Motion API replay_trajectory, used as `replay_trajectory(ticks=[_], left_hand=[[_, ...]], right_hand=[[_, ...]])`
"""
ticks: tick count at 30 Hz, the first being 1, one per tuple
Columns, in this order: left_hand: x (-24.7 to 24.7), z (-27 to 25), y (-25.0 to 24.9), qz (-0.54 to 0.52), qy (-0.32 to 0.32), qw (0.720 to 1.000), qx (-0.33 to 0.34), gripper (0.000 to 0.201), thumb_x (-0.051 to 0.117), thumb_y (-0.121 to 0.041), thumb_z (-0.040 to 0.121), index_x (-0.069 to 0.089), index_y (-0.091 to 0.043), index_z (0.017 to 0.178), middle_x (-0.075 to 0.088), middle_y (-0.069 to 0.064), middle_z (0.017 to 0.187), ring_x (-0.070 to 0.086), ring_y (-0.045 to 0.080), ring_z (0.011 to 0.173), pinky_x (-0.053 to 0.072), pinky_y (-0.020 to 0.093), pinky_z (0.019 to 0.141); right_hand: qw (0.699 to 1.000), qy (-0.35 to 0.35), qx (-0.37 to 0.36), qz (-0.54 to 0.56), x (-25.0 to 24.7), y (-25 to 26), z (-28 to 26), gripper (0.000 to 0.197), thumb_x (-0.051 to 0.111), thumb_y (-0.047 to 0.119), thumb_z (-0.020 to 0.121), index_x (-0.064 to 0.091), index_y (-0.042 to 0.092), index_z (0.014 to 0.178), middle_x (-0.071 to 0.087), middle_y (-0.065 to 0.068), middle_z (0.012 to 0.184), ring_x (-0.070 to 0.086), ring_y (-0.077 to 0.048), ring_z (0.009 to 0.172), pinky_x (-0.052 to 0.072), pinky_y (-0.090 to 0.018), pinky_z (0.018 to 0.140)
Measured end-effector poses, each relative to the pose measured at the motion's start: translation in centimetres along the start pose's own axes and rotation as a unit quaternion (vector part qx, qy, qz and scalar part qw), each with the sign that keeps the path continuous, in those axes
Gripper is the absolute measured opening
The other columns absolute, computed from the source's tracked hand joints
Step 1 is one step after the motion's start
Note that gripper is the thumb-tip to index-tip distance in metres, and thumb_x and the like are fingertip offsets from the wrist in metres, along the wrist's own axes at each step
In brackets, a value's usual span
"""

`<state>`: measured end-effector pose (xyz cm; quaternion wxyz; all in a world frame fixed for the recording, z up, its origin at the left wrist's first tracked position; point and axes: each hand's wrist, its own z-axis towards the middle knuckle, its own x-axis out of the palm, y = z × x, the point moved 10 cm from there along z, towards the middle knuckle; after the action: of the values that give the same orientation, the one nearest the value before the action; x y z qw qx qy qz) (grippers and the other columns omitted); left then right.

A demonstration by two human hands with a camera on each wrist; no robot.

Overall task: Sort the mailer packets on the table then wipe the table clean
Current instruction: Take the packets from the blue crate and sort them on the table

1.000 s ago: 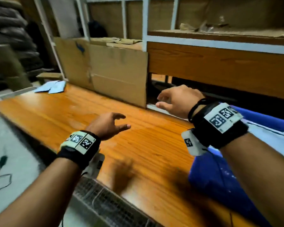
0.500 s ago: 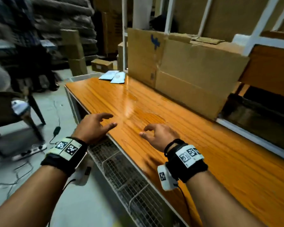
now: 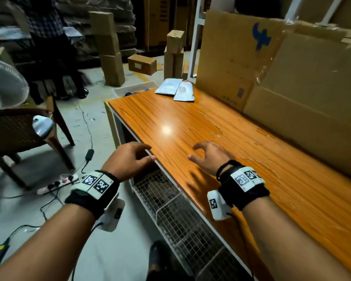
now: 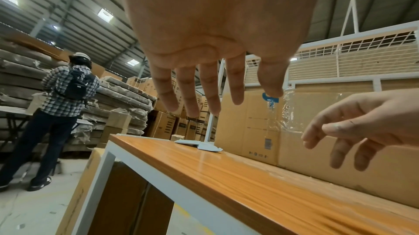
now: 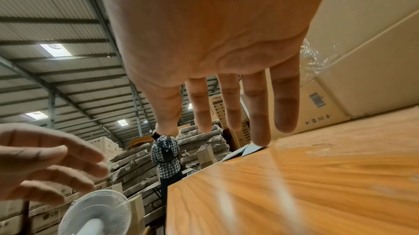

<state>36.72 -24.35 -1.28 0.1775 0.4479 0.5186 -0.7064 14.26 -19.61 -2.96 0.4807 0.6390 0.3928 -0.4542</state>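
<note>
With both my left hand (image 3: pixel 128 160) and right hand (image 3: pixel 210 157) loose and empty, those flat packets (image 3: pixel 175 89) look light, floppy, slick, so I'd pinch an edge.

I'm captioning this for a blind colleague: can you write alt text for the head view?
Two empty hands, left hand and right hand, hover over the near edge of an orange wooden table. Two pale mailer packets lie at its far end beside big cardboard boxes.

The only partly legible print, "Crompto", sits on a distant carton (image 5: pixel 217 103).
</note>
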Motion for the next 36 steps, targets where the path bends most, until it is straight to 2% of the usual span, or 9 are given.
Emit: replay_trajectory(ticks=[3,10,16,18,22,27,32,34,36], left_hand=[[0.2,6.3,3.1,0.015,0.025,0.999,0.013,0.046,0.065,-0.049,0.084,0.064,-0.023,0.121,0.06,-0.001,0.13,0.055,0.017,0.118,0.045,0.038,0.1],[-0.6,21.5,7.1,0.058,0.085,0.994,0.045,0.049,0.066,-0.048,0.084,0.062,-0.021,0.124,0.057,0.002,0.134,0.052,0.02,0.124,0.042,0.034,0.1],[-1.6,31.8,9.0,0.073,0.112,0.989,0.069,0.052,0.069,-0.046,0.082,0.061,-0.019,0.125,0.058,0.003,0.132,0.052,0.019,0.122,0.041,0.032,0.101],[-0.2,34.9,9.7,0.077,0.144,0.984,0.075,0.055,0.069,-0.048,0.081,0.06,-0.019,0.127,0.058,0.002,0.132,0.052,0.019,0.122,0.04,0.033,0.103],[3.6,41.7,11.1,0.116,0.219,0.966,0.079,0.075,0.071,-0.056,0.076,0.048,-0.021,0.138,0.052,0.007,0.138,0.048,0.026,0.127,0.038,0.038,0.106],[6.6,49.9,9.6,0.17,0.239,0.948,0.123,0.083,0.07,-0.058,0.075,0.038,-0.025,0.145,0.042,0.015,0.142,0.042,0.034,0.13,0.035,0.039,0.107],[8.8,55.6,9.4,0.204,0.237,0.944,0.101,0.103,0.07,-0.064,0.071,0.013,-0.031,0.151,0.005,0.015,0.158,0.009,0.044,0.143,0.022,0.057,0.112],[9.9,56.3,9.2,0.211,0.257,0.937,0.105,0.102,0.069,-0.067,0.07,0.017,-0.03,0.15,0.01,0.02,0.155,0.017,0.047,0.139,0.026,0.057,0.111],[10.8,56.3,9.0,0.24,0.276,0.923,0.124,0.086,0.067,-0.069,0.068,0.035,-0.027,0.137,0.031,0.023,0.141,0.036,0.048,0.127,0.035,0.054,0.105]], right_hand=[[0.999,0.014,0.022,-0.034,-0.5,-0.4,7.1,0.056,0.052,0.063,0.087,0.045,0.034,0.135,0.045,-0.002,0.141,0.042,-0.025,0.13,0.042,-0.044,0.1],[0.996,0.038,0.077,-0.023,-0.5,0.0,23.1,0.083,0.061,0.065,0.08,0.025,0.034,0.148,0.027,-0.009,0.152,0.038,-0.03,0.134,0.041,-0.044,0.103],[0.983,0.082,0.164,0.01,1.2,-0.3,31.8,0.115,0.076,0.065,0.063,0.006,0.04,0.151,0.004,-0.016,0.158,0.02,-0.042,0.142,0.032,-0.055,0.11],[0.973,0.101,0.206,0.003,1.8,-1.5,33.7,0.123,0.077,0.067,0.059,-0.001,0.041,0.151,-0.004,-0.018,0.158,0.014,-0.047,0.142,0.028,-0.059,0.11],[0.958,0.123,0.261,0.0,1.7,-3.3,36.4,0.126,0.075,0.07,0.058,-0.006,0.044,0.15,-0.003,-0.019,0.158,0.014,-0.05,0.141,0.025,-0.061,0.11],[0.937,0.18,0.298,0.012,3.4,-3.5,37.8,0.122,0.08,0.063,0.06,-0.003,0.048,0.149,-0.021,-0.015,0.157,0.009,-0.053,0.141,0.022,-0.061,0.112],[0.932,0.201,0.301,0.02,3.9,-3.4,38.4,0.12,0.08,0.062,0.061,-0.001,0.048,0.149,-0.019,-0.02,0.156,-0.003,-0.05,0.142,0.004,-0.062,0.115],[0.933,0.194,0.303,0.027,3.8,-3.8,38.4,0.12,0.081,0.059,0.061,0.002,0.046,0.15,-0.018,-0.019,0.157,-0.008,-0.048,0.142,-0.001,-0.062,0.115],[0.93,0.194,0.31,0.032,3.8,-3.9,38.4,0.117,0.081,0.056,0.064,0.004,0.045,0.151,-0.017,-0.017,0.158,-0.011,-0.048,0.142,0.0,-0.061,0.113]])
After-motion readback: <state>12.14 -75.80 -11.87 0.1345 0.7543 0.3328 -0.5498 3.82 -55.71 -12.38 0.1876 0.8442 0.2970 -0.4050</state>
